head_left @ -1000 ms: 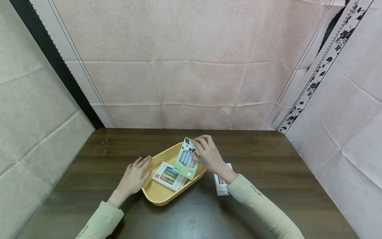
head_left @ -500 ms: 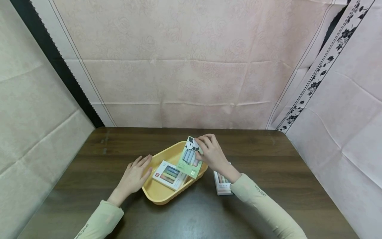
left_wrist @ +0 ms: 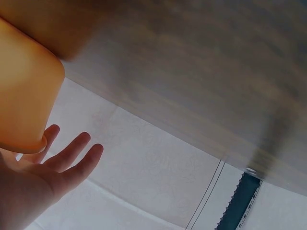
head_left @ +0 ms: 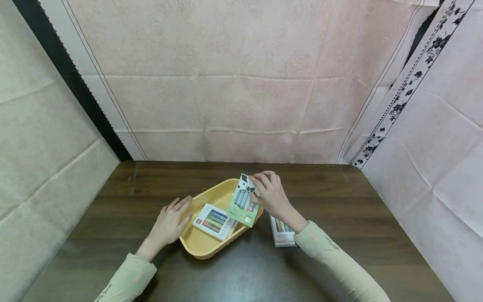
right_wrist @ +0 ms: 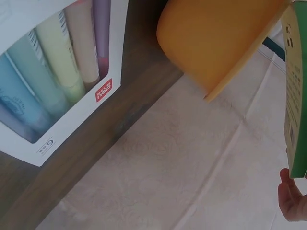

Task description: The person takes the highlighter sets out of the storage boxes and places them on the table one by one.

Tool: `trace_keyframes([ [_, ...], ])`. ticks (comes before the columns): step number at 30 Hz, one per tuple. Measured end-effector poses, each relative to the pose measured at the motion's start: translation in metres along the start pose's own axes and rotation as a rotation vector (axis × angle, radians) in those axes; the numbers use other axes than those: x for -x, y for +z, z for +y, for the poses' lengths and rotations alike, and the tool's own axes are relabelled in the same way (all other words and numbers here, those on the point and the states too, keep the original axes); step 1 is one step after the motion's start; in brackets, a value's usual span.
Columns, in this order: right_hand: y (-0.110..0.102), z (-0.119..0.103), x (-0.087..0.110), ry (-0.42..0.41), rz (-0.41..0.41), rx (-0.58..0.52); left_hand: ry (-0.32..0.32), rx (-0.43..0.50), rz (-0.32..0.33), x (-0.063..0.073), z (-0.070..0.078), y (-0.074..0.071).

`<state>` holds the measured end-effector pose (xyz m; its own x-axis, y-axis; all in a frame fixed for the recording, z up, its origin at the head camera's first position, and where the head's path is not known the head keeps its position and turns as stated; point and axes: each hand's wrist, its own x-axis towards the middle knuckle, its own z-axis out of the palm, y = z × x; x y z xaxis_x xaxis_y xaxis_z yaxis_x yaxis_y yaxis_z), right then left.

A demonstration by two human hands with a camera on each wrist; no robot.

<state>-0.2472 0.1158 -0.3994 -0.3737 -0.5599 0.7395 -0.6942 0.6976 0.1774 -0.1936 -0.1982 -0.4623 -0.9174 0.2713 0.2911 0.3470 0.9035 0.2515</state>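
Observation:
My right hand (head_left: 274, 196) pinches the upper right edge of a green box of highlighters (head_left: 241, 205), printed with a black-and-white animal. It is tilted over the right end of a yellow plastic basket (head_left: 200, 251). Within the basket lies a white box of highlighters (head_left: 213, 223) with a window, partly overlapped by the green one. My left hand (head_left: 168, 222) rests with extended fingers at the basket's left rim; in the left wrist view the fingers (left_wrist: 74, 153) stretch past that rim. The right wrist view has the green box (right_wrist: 296, 91) at its right edge, fingertips below.
Another white box of pastel highlighters (head_left: 284, 239) lies on the brown wooden table (head_left: 234, 281), right of the basket, partly beneath my right wrist. Patterned pale cloth (head_left: 241, 105) hangs behind the table and along both sides.
My right hand has shifted slightly right with the green box, uncovering more of the white box in the basket. The left hand and the basket have stayed nearly still.

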Motion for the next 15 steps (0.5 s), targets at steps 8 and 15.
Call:
trace_keyframes([
  [8, -0.004, 0.0014, 0.0028, 0.016, -0.015, 0.005, -0.003, -0.006, -0.005, 0.0, -0.0001, 0.0003],
  [15, -0.0055, 0.005, 0.0061, 0.023, -0.024, -0.009, 0.008, -0.001, 0.008, 0.0001, 0.0004, -0.0002],
])
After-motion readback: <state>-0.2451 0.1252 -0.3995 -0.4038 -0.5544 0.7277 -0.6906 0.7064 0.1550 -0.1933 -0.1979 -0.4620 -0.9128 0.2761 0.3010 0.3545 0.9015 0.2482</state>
